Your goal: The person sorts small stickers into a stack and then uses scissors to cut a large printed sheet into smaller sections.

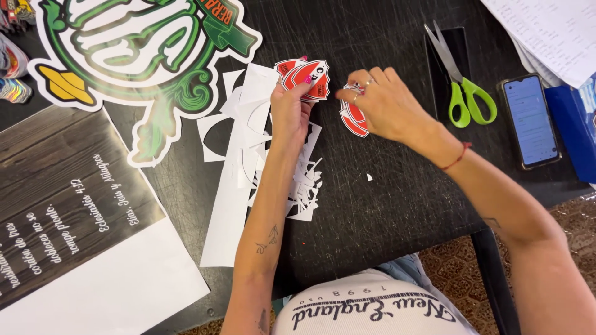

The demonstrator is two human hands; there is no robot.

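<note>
Holding a small fan of red and white stickers [305, 78] in the left hand [289, 115], the person leans over a black tabletop [397, 198]. The thumb and fingers of that hand are pinched shut on the stickers, which sit up in the air, far from the person's body and near the middle of the tabletop.

The right hand [382, 105] is just to the right of them. Its fingertips are curled in and seem to pinch something small, but I cannot tell what. Under that hand lies a little pile of more red stickers [352, 119], flat on the tabletop.

To the left of the left arm is a heap of white paper scraps [261, 155]. Farther left lies a big green and white cut-out sign [136, 49], and near it a dark poster [68, 205] with white writing. To the right are scissors with green handles [462, 87], then a phone [529, 121] with its screen lit, and some white papers [546, 31] in the far right corner.

What could go wrong? The fan is held only at one edge, so a loose pinch could let the stickers slip and scatter into the scraps. A sticker could also bend or tear if the fingers pull too hard. The arm could sweep scraps off the near edge.
</note>
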